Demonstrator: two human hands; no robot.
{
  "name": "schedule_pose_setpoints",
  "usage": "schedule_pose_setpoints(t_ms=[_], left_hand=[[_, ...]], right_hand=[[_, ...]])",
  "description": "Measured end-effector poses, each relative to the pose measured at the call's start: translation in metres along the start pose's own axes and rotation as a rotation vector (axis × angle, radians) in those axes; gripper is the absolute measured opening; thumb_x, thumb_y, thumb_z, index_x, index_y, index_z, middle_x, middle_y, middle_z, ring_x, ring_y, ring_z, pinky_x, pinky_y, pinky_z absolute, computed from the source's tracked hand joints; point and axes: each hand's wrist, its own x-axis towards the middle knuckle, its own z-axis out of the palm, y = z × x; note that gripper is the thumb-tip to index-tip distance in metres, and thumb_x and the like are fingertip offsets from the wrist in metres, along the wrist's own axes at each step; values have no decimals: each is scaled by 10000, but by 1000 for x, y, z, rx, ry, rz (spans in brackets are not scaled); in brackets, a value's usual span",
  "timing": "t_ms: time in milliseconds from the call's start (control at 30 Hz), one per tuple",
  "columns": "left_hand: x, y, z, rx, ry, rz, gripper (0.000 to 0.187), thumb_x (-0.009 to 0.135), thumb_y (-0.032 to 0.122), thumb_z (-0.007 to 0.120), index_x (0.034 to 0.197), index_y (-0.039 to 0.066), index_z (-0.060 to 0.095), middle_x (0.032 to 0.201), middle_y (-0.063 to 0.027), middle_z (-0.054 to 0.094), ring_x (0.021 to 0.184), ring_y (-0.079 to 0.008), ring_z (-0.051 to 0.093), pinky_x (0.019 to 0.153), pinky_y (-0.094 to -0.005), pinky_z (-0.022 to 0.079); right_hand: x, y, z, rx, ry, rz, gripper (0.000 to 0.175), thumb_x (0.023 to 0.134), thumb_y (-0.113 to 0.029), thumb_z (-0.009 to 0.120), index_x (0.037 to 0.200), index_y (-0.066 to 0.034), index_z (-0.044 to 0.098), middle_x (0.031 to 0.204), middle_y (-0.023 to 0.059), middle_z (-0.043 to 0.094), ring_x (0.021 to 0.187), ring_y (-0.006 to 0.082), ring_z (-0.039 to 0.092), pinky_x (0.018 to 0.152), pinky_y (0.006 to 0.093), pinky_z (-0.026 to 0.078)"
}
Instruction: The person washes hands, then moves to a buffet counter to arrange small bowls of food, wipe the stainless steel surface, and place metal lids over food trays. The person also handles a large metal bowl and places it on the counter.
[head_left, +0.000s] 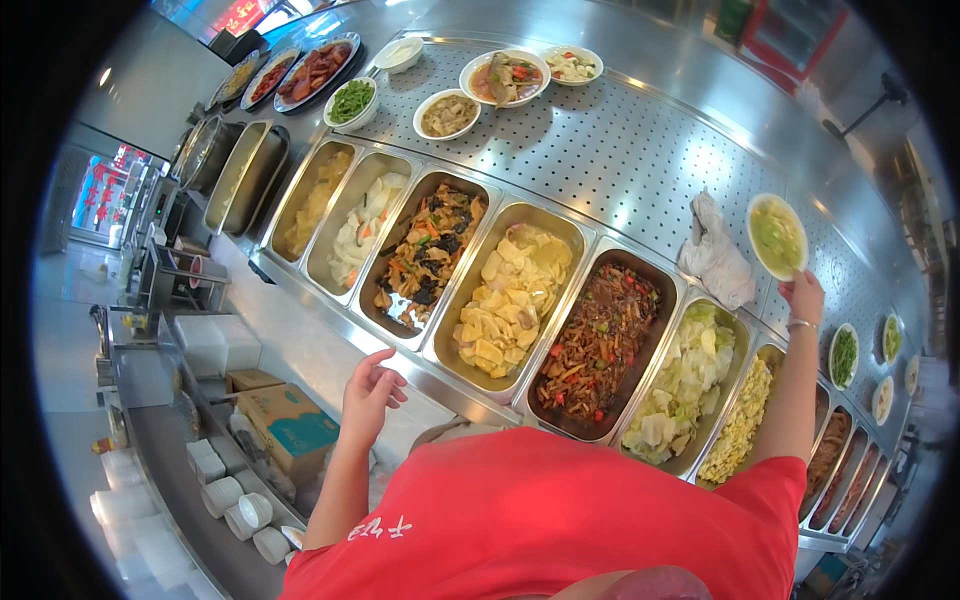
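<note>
At the right, my right hand (804, 297) grips the rim of a small white bowl (777, 235) of pale green and yellowish food, tilted above the perforated steel counter (600, 161). A crumpled whitish cloth (716, 255) lies just left of that bowl. My left hand (373, 390) hovers by the counter's front edge, holding nothing, its fingers loosely bent and apart. Closest to it are a steel pan of yellow slices (514, 300) and a pan of stir-fry with black fungus (435, 251). Beneath my right forearm sits a pan of scrambled egg (739, 420), partly covered.
Between my arms are pans of dark shredded food (600, 341) and cabbage (682, 382). Filled bowls, one with fish (506, 77), stand along the back; green beans (843, 356) are far right. Low at left are a cardboard box (289, 427) and stacked white bowls (240, 514).
</note>
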Motion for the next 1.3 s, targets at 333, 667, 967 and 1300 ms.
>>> schedule_pose_setpoints(t_ms=[333, 667, 967, 1300], left_hand=[[35, -33, -57, -67, 95, -58, 313, 947, 63, 493, 1257, 54, 533, 838, -52, 622, 655, -107, 588, 568, -214, 459], [165, -56, -170, 291, 519, 305, 420, 899, 40, 539, 1315, 64, 485, 1058, -83, 616, 1003, -205, 562, 853, -323, 440], [265, -86, -252, 692, 674, 440, 627, 807, 43, 608, 1387, 22, 371, 1438, -173, 386, 1409, -413, 216, 1145, -485, 183], [382, 39, -259, -35, 298, 582, 526, 951, 92, 476, 1451, 87, 316, 1415, -129, 438, 1222, -255, 519, 939, -352, 463]], right_hand=[[-43, -81, 215, 102, -239, -8, 275, 908, -81, 559, 1125, 87, 571, 758, 111, 654, 578, 150, 620, 533, 244, 530], [-94, -209, 412, 84, -532, -148, 314, 916, -84, 534, 1166, 106, 542, 829, 136, 663, 625, 158, 639, 598, 249, 551], [-141, -264, 682, 192, -578, 11, 198, 902, 15, 459, 1030, 136, 550, 884, 188, 661, 688, 212, 668, 595, 251, 570], [-120, -256, 866, 41, -473, 19, 310, 878, 54, 406, 1158, 150, 498, 903, 211, 679, 665, 197, 696, 527, 227, 578]])
